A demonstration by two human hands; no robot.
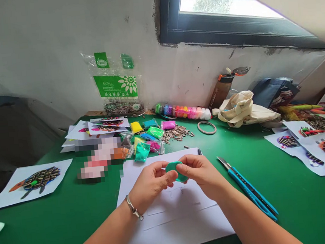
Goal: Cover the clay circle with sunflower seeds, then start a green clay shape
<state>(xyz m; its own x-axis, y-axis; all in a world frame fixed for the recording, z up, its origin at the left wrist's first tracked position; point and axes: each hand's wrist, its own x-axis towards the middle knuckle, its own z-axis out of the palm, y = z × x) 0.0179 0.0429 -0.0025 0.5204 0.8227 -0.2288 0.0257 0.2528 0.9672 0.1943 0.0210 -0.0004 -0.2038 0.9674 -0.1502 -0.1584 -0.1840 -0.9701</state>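
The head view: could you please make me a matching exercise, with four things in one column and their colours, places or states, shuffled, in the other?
1. Disc
2. Cutter
3. Ring
4. Bottle

A. brown, with lettering
B. blue, right of the paper
C. held by the left hand and right hand
D. grey, lying flat

Pairs: 1-C, 2-B, 3-D, 4-A

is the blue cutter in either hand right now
No, the blue cutter lies on the green table, while the left hand and right hand both hold a flat teal piece.
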